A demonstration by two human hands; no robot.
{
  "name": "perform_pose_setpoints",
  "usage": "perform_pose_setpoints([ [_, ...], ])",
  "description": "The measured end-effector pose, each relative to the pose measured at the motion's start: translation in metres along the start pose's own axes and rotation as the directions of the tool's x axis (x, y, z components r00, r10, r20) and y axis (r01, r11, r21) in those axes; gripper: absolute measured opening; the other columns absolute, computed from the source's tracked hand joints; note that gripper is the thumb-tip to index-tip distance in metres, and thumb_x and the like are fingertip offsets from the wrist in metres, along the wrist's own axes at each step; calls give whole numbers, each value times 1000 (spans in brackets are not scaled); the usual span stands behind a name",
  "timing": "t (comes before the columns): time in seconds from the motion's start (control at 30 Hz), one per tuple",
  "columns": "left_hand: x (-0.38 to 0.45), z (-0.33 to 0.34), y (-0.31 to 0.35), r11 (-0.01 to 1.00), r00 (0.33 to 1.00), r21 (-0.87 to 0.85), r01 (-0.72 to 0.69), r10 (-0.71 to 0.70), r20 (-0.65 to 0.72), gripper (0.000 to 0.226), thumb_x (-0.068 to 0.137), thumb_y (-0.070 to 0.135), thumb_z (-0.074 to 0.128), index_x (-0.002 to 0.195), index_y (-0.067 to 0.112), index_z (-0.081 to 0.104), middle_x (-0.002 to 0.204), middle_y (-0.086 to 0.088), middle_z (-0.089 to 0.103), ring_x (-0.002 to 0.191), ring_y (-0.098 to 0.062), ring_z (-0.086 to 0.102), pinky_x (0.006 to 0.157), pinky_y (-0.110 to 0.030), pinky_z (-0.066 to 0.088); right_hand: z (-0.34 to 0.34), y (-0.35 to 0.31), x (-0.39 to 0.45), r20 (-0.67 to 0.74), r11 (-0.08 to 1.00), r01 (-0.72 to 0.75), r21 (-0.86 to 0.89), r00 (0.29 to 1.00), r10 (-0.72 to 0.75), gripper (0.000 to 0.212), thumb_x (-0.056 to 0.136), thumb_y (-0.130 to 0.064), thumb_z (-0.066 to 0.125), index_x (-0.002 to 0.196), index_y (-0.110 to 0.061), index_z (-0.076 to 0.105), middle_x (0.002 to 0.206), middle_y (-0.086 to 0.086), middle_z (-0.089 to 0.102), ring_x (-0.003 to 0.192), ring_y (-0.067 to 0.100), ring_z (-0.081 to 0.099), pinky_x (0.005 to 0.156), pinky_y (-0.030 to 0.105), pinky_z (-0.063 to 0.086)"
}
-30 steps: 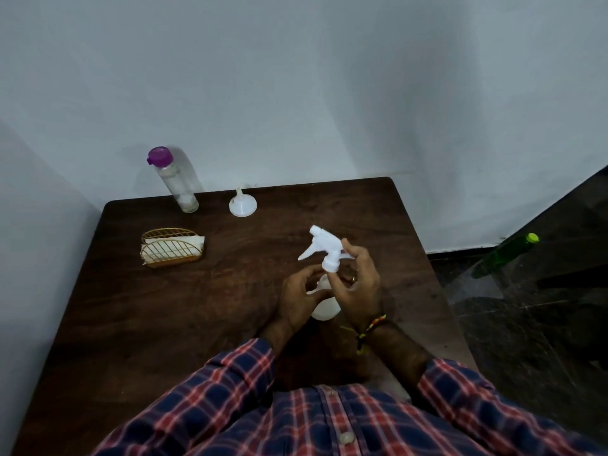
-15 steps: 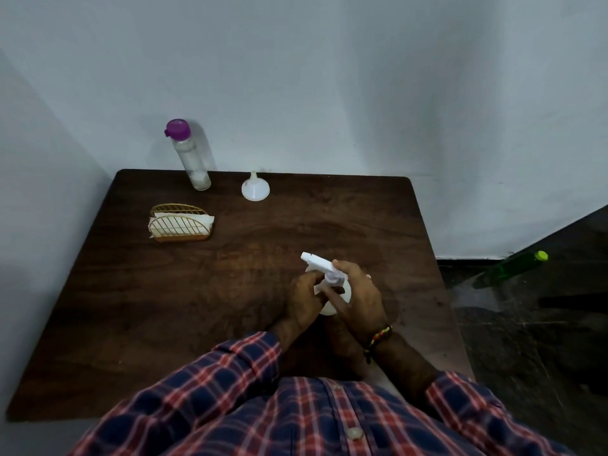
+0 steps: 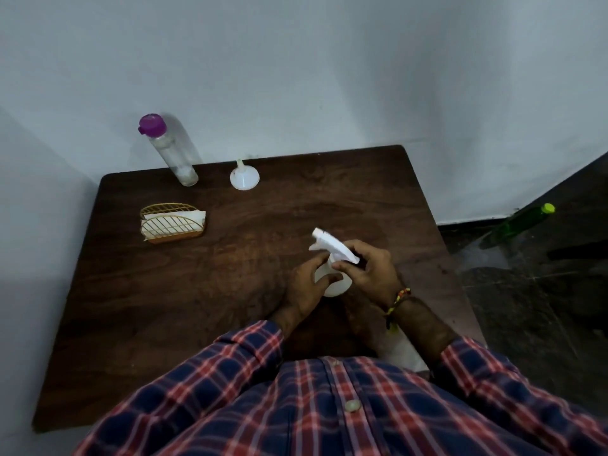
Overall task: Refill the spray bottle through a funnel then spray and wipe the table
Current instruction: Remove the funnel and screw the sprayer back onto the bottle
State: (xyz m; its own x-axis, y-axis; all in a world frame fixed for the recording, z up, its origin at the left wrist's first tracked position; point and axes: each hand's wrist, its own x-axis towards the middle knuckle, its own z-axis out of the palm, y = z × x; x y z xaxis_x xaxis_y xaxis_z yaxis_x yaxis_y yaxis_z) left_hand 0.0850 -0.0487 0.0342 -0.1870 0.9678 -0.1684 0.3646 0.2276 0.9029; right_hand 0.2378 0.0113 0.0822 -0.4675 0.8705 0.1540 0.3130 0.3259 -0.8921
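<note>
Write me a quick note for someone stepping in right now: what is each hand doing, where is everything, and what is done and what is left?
Left hand holds the white spray bottle on the table. Right hand grips its trigger head; whether that is loosening or tightening cannot be told.
Funnel and purple-capped bottle stand untouched at the far edge; napkin holder at the left.
Done: no step shows as done.
Left: refill through the funnel, spray, wipe.
</note>
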Motion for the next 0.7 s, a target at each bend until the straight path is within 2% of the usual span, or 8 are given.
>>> perform_pose_setpoints([
  [0.13,-3,-1,7,998,1000,-68,-6,8,23,36,90,26,69,125,25,65,120,10,69,112,-4,62,94,-24,51,13,2,-4,-121,999,-16,-29,993,12,29,75,-28,84,91,-12,66,90,-5,70,87,11,68,78,31,56],
  [0.2,-4,-2,8,998,1000,-58,-1,3,25,35,91,26,68,126,24,65,119,11,69,110,-3,63,93,-24,52,12,4,-2,-80,999,-24,-34,997,21,30,76,-31,82,95,-15,66,94,-5,67,90,11,65,79,29,55],
  [0.33,-5,-1,11,1000,1000,-8,-14,14,15,32,92,27,68,123,24,66,113,11,71,105,-3,65,85,-15,50,7,10,-4,20,998,28,-55,999,-27,19,81,-16,78,99,-17,71,95,-5,65,90,9,61,80,26,50],
  [0.4,-8,-1,15,1000,1000,-28,8,-8,-14,30,90,30,70,120,27,68,108,13,72,102,1,65,82,-11,49,16,9,-6,-71,998,-13,-56,997,9,19,79,-24,79,91,-14,67,89,-9,64,83,7,59,73,26,49],
  [0.5,-10,-1,19,999,999,-46,17,-19,-46,19,86,32,73,103,38,69,97,15,74,93,0,68,80,-23,55,27,8,-5,-206,992,-107,-74,974,90,36,71,-39,82,82,-17,56,80,-13,58,74,5,55,68,23,47],
  [0.57,-8,-1,21,1000,996,17,17,-16,-83,14,81,39,69,95,41,68,89,17,73,85,1,67,75,-26,55,26,8,-6,-157,993,-88,-72,985,76,37,71,-38,83,92,-16,61,87,-8,63,79,8,57,73,17,47],
  [0.63,-7,1,23,999,993,40,26,-21,-116,26,74,53,62,94,38,69,86,15,73,81,0,68,72,-30,57,25,9,-13,-122,992,-33,-122,992,18,40,77,-32,76,110,-11,66,99,1,67,88,9,58,81,8,42],
  [0.7,-6,3,22,998,991,40,56,-51,-120,39,72,62,63,99,36,70,92,13,73,86,-3,68,76,-34,59,24,13,-19,-129,988,29,-150,991,-48,34,82,-15,66,115,-7,68,101,3,69,90,7,57,84,7,40],
])
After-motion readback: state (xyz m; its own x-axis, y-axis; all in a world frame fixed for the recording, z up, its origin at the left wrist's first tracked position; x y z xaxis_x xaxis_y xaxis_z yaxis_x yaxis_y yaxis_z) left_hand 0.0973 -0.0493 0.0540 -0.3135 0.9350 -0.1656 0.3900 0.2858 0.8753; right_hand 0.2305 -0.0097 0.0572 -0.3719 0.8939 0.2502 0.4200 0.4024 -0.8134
